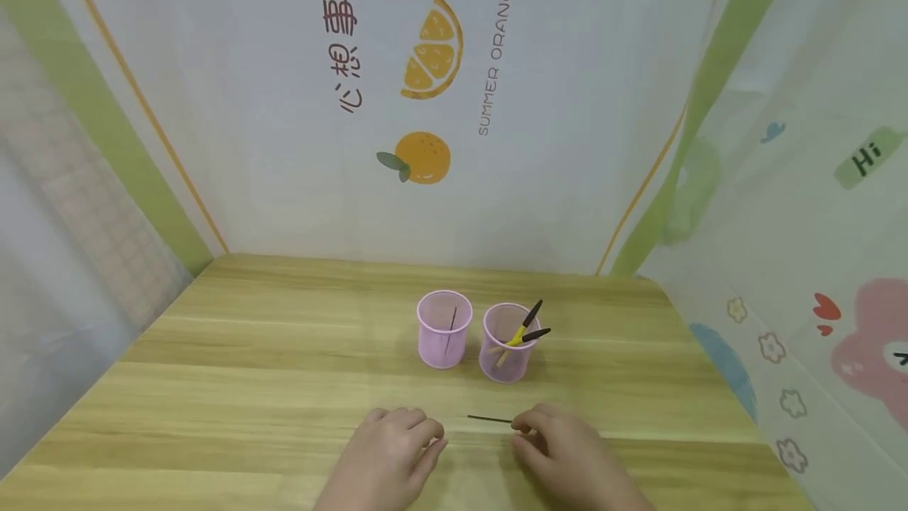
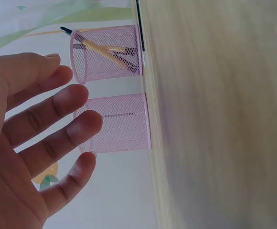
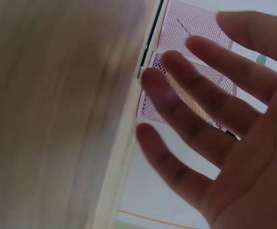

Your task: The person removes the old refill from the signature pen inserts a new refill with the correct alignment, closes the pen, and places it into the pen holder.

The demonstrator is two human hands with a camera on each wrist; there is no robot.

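Note:
A thin black paintbrush [image 1: 489,419] lies crosswise on the table. In the right wrist view, the brush [image 3: 151,38] shows a metal band and a small pointed tip. My right hand [image 1: 567,452] is by the brush's right end, its fingers loosely bent and spread, gripping nothing. To the left of the brush, my left hand [image 1: 393,452] hovers over the wood with relaxed fingers and holds nothing. Behind the hands stand two pink mesh pen cups. The left cup [image 1: 441,345] contains one thin dark stick [image 1: 451,330]; the right cup [image 1: 505,369] contains yellow-and-black pens [image 1: 521,331].
A wood-grain table [image 1: 248,385] extends to both sides of the hands. At its back hangs a white curtain [image 1: 284,180] printed with oranges and lettering. Another printed cloth [image 1: 766,243] borders the right side.

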